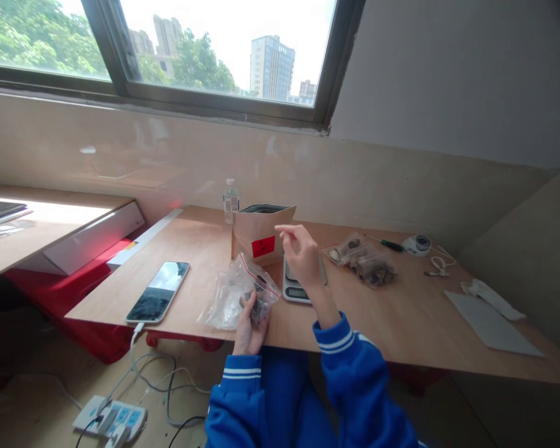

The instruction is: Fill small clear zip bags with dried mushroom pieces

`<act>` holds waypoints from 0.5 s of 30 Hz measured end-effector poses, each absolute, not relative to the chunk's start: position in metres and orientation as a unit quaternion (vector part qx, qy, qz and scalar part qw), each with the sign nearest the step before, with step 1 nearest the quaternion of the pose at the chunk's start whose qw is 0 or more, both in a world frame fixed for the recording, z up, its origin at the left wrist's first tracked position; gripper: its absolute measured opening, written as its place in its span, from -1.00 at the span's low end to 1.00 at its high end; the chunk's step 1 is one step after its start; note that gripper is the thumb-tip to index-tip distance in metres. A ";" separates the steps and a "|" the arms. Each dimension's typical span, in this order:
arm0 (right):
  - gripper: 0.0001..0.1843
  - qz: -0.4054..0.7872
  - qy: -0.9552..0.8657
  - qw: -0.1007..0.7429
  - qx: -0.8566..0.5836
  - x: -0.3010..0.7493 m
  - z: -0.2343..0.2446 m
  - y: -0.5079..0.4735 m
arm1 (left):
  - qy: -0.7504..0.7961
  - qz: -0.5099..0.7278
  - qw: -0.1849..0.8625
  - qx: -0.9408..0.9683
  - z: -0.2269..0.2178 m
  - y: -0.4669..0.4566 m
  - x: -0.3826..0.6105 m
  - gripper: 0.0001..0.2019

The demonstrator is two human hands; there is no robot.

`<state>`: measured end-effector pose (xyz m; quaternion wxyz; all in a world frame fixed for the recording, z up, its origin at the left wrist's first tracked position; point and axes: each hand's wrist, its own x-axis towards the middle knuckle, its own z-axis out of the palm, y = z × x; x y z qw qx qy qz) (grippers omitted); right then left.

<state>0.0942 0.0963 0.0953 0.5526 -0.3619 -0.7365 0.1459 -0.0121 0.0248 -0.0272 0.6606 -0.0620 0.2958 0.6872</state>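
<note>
My left hand point(249, 323) grips a clear zip bag point(239, 291) with a red seal strip and dark bits inside, at the table's near edge. My right hand point(301, 252) is raised above a small digital scale point(290, 289), fingers loosely curled and pinched, and whatever sits between the fingertips is too small to name. A brown paper bag point(260, 236) with a red label stands open just behind the scale. Both wrists wear blue sleeves with white stripes.
A phone point(158, 291) lies left on the wooden table point(401, 323), its cable running to a floor power strip point(112, 418). More clear bags of dark pieces point(366, 261), a screwdriver point(386, 244), a tape roll point(417, 244), a water bottle point(231, 200) and grey paper point(490, 323) sit around.
</note>
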 end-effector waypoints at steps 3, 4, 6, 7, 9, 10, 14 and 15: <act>-0.74 0.266 -0.765 0.457 -0.368 0.098 0.072 0.066 | 0.295 0.687 0.663 -0.041 -0.028 0.024 -0.011 -0.81; -0.75 0.289 -0.772 0.431 -0.368 0.098 0.063 0.060 | 0.293 0.688 0.663 -0.033 -0.028 0.023 -0.011 -0.79; -0.76 0.306 -0.770 0.413 -0.379 0.098 0.046 0.053 | 0.287 0.692 0.663 -0.018 -0.030 0.023 -0.011 -0.76; -0.75 0.309 -0.766 0.411 -0.386 0.098 0.038 0.051 | 0.282 0.693 0.663 -0.013 -0.031 0.023 -0.010 -0.75; -0.72 0.316 -0.763 0.404 -0.394 0.099 0.028 0.049 | 0.272 0.696 0.664 0.001 -0.033 0.023 -0.010 -0.71; -0.70 0.322 -0.763 0.400 -0.394 0.099 0.025 0.049 | 0.268 0.698 0.664 0.012 -0.034 0.023 -0.009 -0.70; -0.78 0.321 -0.750 0.414 -0.404 0.101 0.018 0.047 | 0.263 0.701 0.659 0.063 -0.037 0.023 -0.008 -0.63; -0.83 0.319 -0.744 0.421 -0.409 0.101 0.017 0.046 | 0.265 0.700 0.659 0.071 -0.038 0.023 -0.008 -0.62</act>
